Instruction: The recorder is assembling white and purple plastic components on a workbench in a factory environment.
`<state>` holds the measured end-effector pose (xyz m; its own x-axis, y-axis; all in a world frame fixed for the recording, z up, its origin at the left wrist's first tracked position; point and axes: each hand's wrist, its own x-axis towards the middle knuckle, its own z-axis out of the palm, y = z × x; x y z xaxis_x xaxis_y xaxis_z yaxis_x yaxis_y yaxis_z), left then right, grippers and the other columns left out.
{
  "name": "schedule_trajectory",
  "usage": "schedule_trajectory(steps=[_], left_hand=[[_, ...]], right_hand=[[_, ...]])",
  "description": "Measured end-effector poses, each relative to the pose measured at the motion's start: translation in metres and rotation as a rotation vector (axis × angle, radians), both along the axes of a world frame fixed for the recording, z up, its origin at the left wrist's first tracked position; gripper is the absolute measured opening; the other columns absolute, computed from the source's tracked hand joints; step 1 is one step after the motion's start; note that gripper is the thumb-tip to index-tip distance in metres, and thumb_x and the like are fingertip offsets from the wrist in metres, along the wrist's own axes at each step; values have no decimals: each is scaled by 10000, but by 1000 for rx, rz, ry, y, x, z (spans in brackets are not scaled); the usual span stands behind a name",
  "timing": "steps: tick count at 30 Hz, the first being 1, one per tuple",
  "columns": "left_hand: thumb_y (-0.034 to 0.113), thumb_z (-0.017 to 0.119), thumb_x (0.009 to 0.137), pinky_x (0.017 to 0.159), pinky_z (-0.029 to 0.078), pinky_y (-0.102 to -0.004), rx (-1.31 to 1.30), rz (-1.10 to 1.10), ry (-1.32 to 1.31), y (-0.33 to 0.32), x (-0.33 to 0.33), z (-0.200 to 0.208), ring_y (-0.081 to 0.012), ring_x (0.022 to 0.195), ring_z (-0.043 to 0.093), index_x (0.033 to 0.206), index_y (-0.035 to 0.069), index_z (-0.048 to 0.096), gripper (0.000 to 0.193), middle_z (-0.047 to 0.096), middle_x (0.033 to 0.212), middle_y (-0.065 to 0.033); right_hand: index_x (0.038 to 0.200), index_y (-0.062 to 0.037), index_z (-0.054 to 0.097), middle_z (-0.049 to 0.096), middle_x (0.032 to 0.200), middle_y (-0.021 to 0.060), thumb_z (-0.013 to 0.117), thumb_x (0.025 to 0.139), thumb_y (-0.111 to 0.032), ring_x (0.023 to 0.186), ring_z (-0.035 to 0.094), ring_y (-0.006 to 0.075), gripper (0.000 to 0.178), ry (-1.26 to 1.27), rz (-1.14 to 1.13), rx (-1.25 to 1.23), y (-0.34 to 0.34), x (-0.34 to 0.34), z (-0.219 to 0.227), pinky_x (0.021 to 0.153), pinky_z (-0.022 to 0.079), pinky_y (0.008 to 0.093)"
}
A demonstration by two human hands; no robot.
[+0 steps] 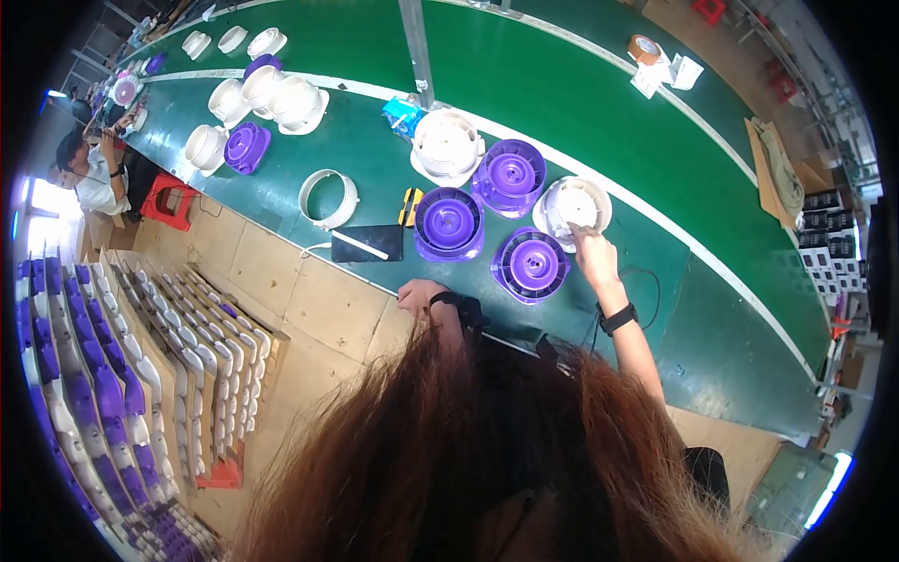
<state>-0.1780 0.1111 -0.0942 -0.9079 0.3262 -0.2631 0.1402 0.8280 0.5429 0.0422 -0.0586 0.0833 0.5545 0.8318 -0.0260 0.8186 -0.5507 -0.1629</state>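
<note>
My right hand (595,255) reaches over the near rim of a white round plastic housing (592,199), its fingers closed on the housing and their tips partly hidden inside. Beside it stand purple round housings with finned interiors: one nearest my right hand (532,266), another farther left (449,223) and a third behind them (510,176). A second white housing (447,145) sits at the back left of this group. My left hand (418,297) is at the table's near edge, fingers curled; whatever they may hold is hidden. Both wrists wear dark bands.
Left of the housings lie a yellow-and-black tool (410,206), a dark flat tablet (370,245) with a white strip on it, and a white ring (328,199). More white and purple housings (295,101) stand farther left. A metal post (417,51) rises behind a blue packet (403,116).
</note>
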Motion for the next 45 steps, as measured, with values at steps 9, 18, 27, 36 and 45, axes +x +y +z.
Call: schedule_trajectory(steps=[9,18,27,36,45], left_hand=[[320,227,826,791,422,-424,-2,39,-532,-3,-14,62,-369,921,526,1032,-57,509,513,531,1033,-245],[126,459,793,767,387,-294,535,-840,-409,22,-65,54,-209,909,481,1066,-41,505,324,503,975,-125],[391,207,878,898,304,-418,167,-1134,-1070,45,-11,120,-247,1116,393,1249,78,378,515,437,1215,-83],[369,229,872,713,384,-335,-77,-1387,-925,46,-38,123,-189,866,541,1151,60,480,486,574,1035,-72],[252,318,864,757,412,-267,-118,-1977,-712,119,55,170,-170,880,538,1143,60,505,386,553,1054,-75]], right_hand=[[1077,-104,532,564,997,105,486,794,-132,817,582,289,288,3,-131,282,-9,-8,31,670,487,373],[1155,-46,457,598,903,90,440,826,-91,713,574,176,333,454,-675,417,-72,53,-60,623,472,295],[1202,-108,436,559,903,-25,373,884,-186,696,484,48,334,1195,-599,661,-32,71,-61,573,442,191],[1116,-45,481,546,830,-10,442,873,-166,653,505,57,275,1176,-598,725,-43,67,-70,572,460,193],[1100,-40,481,549,805,-2,452,866,-138,645,514,60,256,1193,-619,800,-42,70,-70,578,467,187]])
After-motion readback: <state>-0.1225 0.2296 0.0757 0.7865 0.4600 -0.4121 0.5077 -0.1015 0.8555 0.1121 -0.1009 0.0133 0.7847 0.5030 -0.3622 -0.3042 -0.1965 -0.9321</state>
